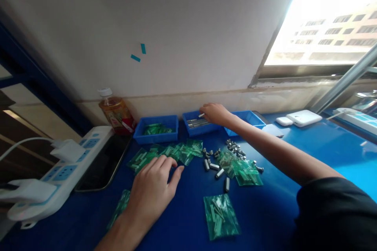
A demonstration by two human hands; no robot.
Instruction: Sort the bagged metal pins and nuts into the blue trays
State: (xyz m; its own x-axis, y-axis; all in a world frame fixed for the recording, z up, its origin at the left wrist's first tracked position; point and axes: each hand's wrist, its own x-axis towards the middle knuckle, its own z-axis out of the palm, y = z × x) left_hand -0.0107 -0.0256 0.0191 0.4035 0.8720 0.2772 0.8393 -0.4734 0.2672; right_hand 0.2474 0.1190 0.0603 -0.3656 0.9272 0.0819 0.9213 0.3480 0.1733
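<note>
Reaching to the middle tray (pixel 203 130) is being done by the right hand (pixel 215 114), whose fingers are being held curled together over the metal rods (pixel 194 123) lying inside. A short pale piece is being shown at the fingertips; whether it is being gripped cannot be told. The left hand (pixel 154 184) is being held half open, thumb parted from the fingers, nothing seen in its hold, beside a row of green bags (pixel 140 160). For neat handling, rods are best being pinched lightly near one end and being lifted clear of the tray wall, with the wrist being held high.

The right tray (pixel 249 117) is being partly covered by the right forearm. Loose screws (pixel 235 147) and posts (pixel 219 173) are being left scattered nearby, where they could be knocked by a low sleeve. A lone bag (pixel 222 216) is being left in front. The left side is being narrowed by a phone (pixel 98 170), a power strip (pixel 101 135) and a bottle (pixel 116 114).
</note>
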